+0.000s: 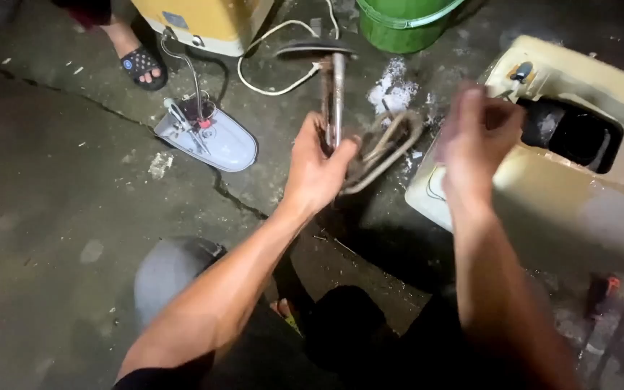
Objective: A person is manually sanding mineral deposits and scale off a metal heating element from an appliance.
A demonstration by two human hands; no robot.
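Heating element, clasped in left hand grip

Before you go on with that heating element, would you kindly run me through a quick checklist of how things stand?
1. Left hand has a firm hold on the rusty heating element: ok, fingers wrapped round its straight tubes.
2. Right hand steady: cannot tell, it is blurred, beside the coiled loops.
3. Right hand empty: cannot tell.
4. Element clear of the cream heater casing: ok, held over the concrete floor.
5. White cable clear of the element: cannot tell, it runs close behind.
6. Bystander's sandalled foot out of the way: ok, it is at the far left.
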